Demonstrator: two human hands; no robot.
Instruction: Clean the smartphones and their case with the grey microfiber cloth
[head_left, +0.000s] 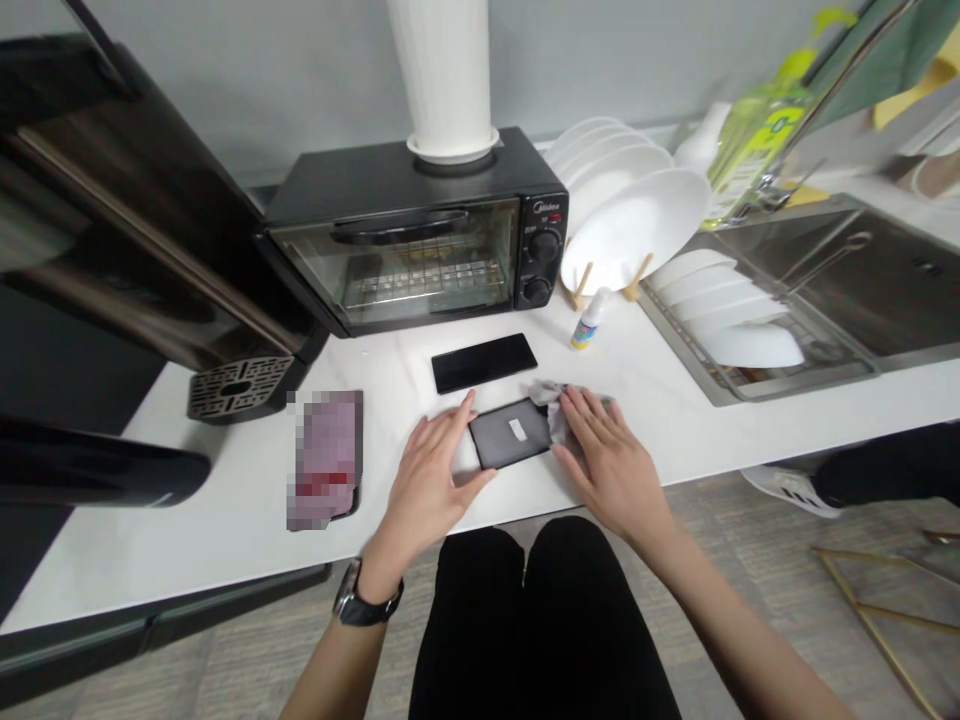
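Observation:
A dark grey phone (pixel 499 440) with a small white label lies flat on the white counter before me. My left hand (pixel 429 468) steadies its left end, gripping the edges between thumb and index finger. Under my right hand (pixel 611 462), a crumpled grey cloth (pixel 553 398) is pressed against the phone's right end, partly hiding it. Just behind lies a second phone (pixel 484 363) with a black screen, touched by neither hand. A small white spray bottle (pixel 589 322) with a yellow base stands upright to the back right.
Behind stands a black toaster oven (pixel 405 220) with a white pot (pixel 446 80) on top. A black machine (pixel 247 385) and a blurred-out purple item (pixel 326 440) are left. Racked plates (pixel 630 225), a sink (pixel 862 370) with bowls (pixel 742 320) and a green pump bottle (pixel 765 140) are right.

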